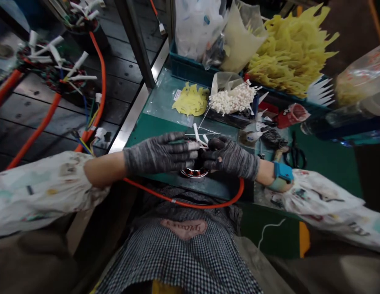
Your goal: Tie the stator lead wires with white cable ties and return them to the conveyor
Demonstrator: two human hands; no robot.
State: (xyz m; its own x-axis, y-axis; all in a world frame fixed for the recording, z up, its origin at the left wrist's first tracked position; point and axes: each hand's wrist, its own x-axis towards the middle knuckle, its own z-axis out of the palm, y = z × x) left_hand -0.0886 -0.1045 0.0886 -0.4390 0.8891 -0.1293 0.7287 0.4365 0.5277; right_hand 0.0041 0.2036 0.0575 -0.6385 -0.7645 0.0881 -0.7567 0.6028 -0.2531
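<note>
A copper-wound motor stator (194,173) sits on the workbench between my hands, its upper part mostly covered by them. White insulating sleeves (196,132) stick up from its wires. My left hand (162,153), in a grey knit glove, lies along the stator's left side with its fingers stretched out, the tips by the sleeves. On the other side my right hand (233,157), gloved too, has its fingers bent in at the wires; the pinch itself is partly hidden. An orange cable (193,206) loops in front of the stator, near my lap.
Behind the hands are a yellow pile of sleeves (191,100) and a box of white-tipped thin pieces (233,98). Black scissors (296,153) lie at right. A metal post (135,41) rises at left, beside a slatted conveyor (116,85) carrying several wired stators (67,83).
</note>
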